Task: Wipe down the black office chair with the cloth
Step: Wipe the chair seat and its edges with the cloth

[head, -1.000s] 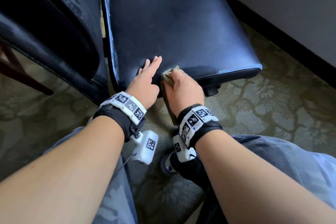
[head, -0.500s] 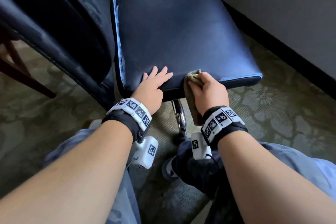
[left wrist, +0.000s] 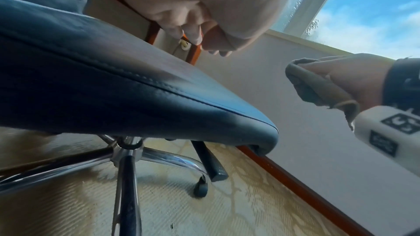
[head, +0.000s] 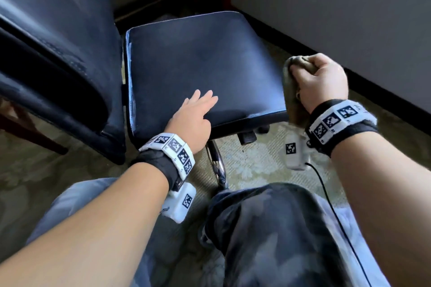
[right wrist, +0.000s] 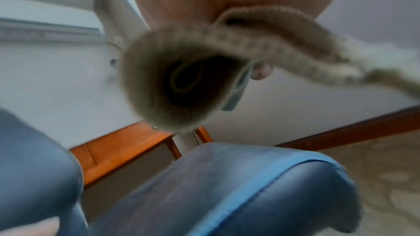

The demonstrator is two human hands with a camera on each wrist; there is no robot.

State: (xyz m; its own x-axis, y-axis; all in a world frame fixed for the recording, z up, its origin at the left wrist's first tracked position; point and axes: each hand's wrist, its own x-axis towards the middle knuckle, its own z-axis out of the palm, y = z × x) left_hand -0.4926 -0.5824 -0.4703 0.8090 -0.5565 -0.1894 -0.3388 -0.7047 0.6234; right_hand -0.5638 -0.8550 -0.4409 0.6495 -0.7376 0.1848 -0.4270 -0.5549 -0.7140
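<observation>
Moved: right hand [head: 323,81] has lifted the cloth [head: 290,91] off the seat [head: 198,65] edge, rightwards.
Grip: right fist round cloth; left hand [head: 193,114] flat on near seat.
Risk: chair may swivel or roll if the left hand's bracing slackens.

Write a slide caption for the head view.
Left hand flat on the chair seat; right hand grips the cloth just off the seat's right edge.
</observation>
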